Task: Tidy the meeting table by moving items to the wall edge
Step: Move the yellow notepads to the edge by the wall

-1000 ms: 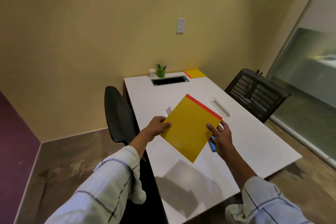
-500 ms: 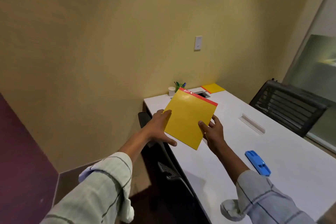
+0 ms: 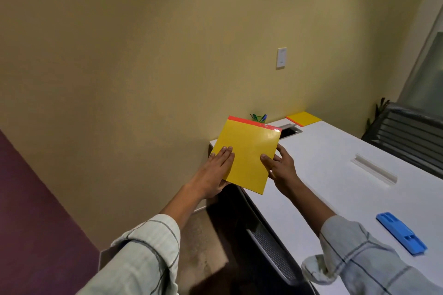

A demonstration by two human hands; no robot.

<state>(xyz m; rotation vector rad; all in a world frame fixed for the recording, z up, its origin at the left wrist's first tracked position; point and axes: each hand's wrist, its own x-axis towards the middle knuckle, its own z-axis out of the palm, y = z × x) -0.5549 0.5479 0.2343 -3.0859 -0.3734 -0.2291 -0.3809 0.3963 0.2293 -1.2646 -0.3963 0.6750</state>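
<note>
Head view
Yellow pad (image 3: 248,155): red strip along its far edge, held tilted in the air above the near-left corner of the white table (image 3: 335,175), short of the wall.
Left hand (image 3: 215,172): fingers straight and close together on the pad's top face at its left edge, thumb hidden beneath; it holds the pad.
Right hand (image 3: 279,167): thumb on top at the pad's right edge, fingers spread behind it, gripping the pad.
Second yellow pad (image 3: 303,118): flat on the table's far end, against the wall.
Pen cup (image 3: 259,118): far end, mostly hidden behind the held pad.
Blue object (image 3: 401,232): flat on the table, near right.
Chair (image 3: 407,134): far right, beside the table.
Wall switch (image 3: 281,57): on the wall above the table.
</note>
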